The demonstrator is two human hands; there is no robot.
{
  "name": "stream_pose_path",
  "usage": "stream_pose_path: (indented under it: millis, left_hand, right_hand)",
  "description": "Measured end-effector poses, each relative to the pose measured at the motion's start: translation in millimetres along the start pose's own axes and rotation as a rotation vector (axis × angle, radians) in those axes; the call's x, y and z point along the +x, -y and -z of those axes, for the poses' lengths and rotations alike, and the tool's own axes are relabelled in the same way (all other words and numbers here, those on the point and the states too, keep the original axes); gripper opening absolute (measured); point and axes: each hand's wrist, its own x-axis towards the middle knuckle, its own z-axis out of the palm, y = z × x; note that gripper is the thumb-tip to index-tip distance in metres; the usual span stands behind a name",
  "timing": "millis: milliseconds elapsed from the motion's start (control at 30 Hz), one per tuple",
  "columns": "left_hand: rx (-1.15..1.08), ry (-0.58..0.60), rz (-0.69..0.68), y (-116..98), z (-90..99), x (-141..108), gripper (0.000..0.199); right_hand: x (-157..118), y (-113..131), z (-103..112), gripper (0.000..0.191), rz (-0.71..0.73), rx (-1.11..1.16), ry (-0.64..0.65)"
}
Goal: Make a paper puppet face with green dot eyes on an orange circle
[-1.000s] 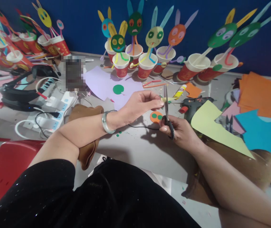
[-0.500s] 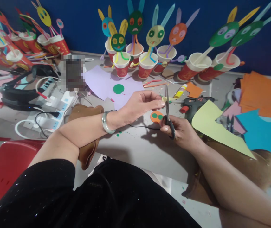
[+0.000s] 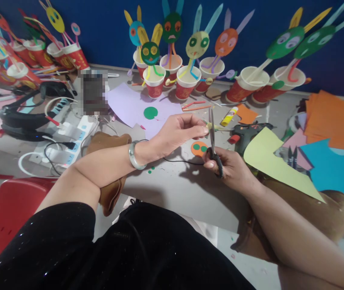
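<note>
My right hand (image 3: 229, 167) is closed round the black handles of a pair of scissors (image 3: 212, 135), whose blades point up and away from me. Just left of the blades, my left hand (image 3: 184, 133) pinches a small piece of yellow-green paper (image 3: 209, 125), mostly hidden by the fingertips and the blades. Beneath the hands an orange paper oval (image 3: 199, 149) with two green dots lies on the table. Right of the scissors is a dark hot glue gun (image 3: 250, 131), its nozzle towards my left hand. A glue stick (image 3: 229, 116) rests just behind it.
Red-and-white paper cups (image 3: 188, 82) with paper rabbit figures line the back wall. Purple paper (image 3: 126, 105) bears a green disc (image 3: 150, 113). Yellow (image 3: 268, 157), blue (image 3: 337, 167) and orange sheets (image 3: 336, 121) lie right. A power strip (image 3: 71, 149) with cables stands left.
Both hands stay almost in the same place. The scissors and the small paper piece show hardly any movement; the view has shifted very slightly.
</note>
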Motion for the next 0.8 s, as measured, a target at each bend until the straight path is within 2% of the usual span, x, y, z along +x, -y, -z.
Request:
stream_pose_path:
  millis: [500,800]
  left_hand:
    - [-0.013,-0.017,-0.007,-1,-0.3,1,0.036]
    - [-0.006,0.009,-0.006,-1,-0.2,0,0.042]
  right_hand:
    - [0,-3,0,0.077,-0.002,0.015,0.016]
    - [0,12,1,0.082,-0.042,0.008,0.011]
